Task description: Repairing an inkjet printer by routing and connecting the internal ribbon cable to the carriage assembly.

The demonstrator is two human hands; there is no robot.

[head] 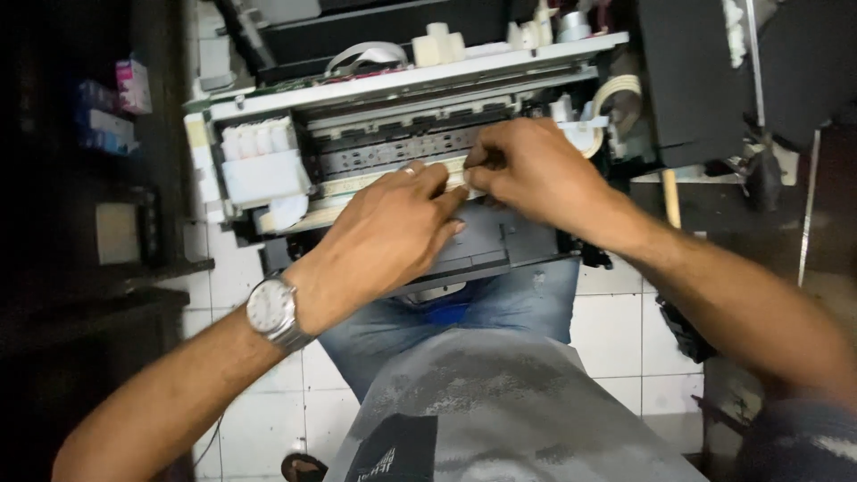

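Note:
An opened printer (268, 174) with its cover off rests on my knees, its inner parts exposed. My left hand (388, 228), with a ring and a silver wristwatch (272, 311), lies on the printer's front with its fingertips on a pale strip (353, 183) that runs across the inside. My right hand (531, 170) pinches the same strip near its right end, fingers closed on it. A white ink cartridge block (261, 165) sits at the left inside the printer.
A white ribbon cable (366, 55) and white plastic parts (437, 45) lie behind the printer. Black covers (692, 80) stand at the right. Small boxes (120, 103) sit on a dark shelf at the left. Below is a white tiled floor (616, 335).

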